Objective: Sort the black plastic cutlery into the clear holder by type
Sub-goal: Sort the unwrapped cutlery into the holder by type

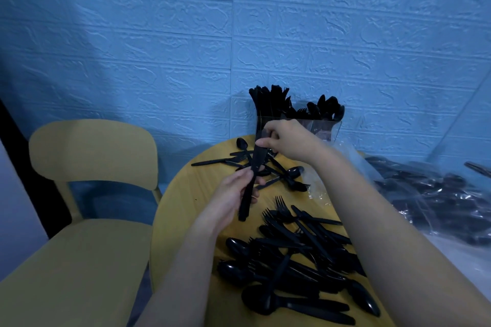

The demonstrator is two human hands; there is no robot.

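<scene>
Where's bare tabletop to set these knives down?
Bare table lies along the left edge, beside the left hand. Crowded: the near pile and the far scatter before the holder.

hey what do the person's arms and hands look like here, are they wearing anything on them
Both forearms are bare as far as the frame shows: no sleeves, gloves, watch or bracelets. The left hand and right hand show no rings on the fingers that can be seen. Nails look short and unpainted, though the dim bluish light makes fine detail hard to tell.

Dim bluish light, warped edges
</scene>
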